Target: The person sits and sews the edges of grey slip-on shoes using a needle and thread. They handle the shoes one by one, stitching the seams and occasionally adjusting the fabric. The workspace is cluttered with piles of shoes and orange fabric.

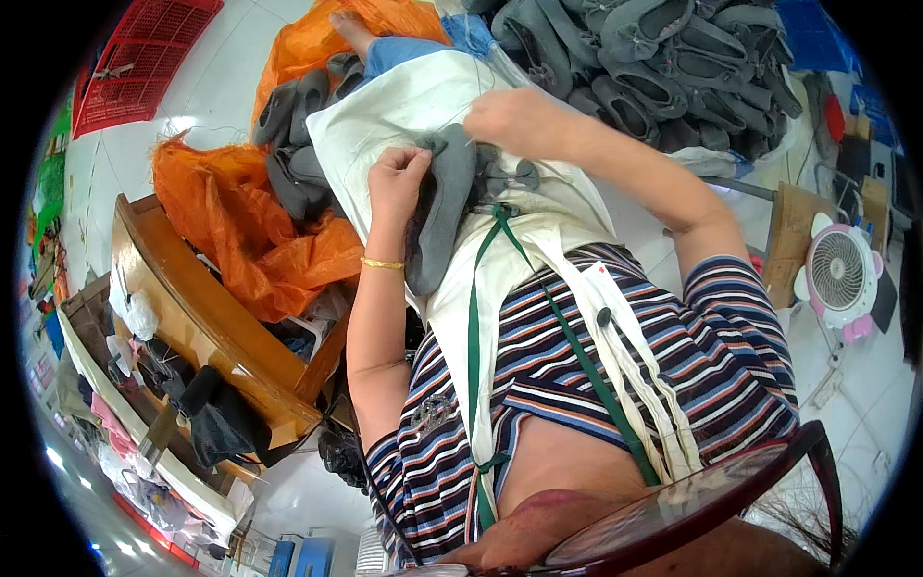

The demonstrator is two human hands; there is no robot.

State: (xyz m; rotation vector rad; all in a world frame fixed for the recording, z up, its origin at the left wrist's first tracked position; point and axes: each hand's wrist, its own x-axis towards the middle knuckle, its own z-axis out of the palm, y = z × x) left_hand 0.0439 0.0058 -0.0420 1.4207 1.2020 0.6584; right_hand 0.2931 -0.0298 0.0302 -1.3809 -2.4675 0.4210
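A grey felt shoe (446, 202) lies sole side up, lengthwise, on the white apron (361, 125) over my lap. My left hand (396, 183) is closed at the shoe's left edge, thumb and fingers pinching its rim. Above and right of the shoe, my right hand (514, 123) is raised with its fingers pressed together. A thin thread-like line shows near those fingers, but what they pinch is too small to make out. A second grey piece with a bow (510, 177) rests on the apron, right of the shoe.
A large heap of grey shoes (673, 72) rises at the far right. More grey shoes (300, 159) lie beside orange sacking (231, 226) on the left. A wooden drawer unit (192, 308) stands near left, a red crate (144, 58) far left, a small fan (836, 269) right.
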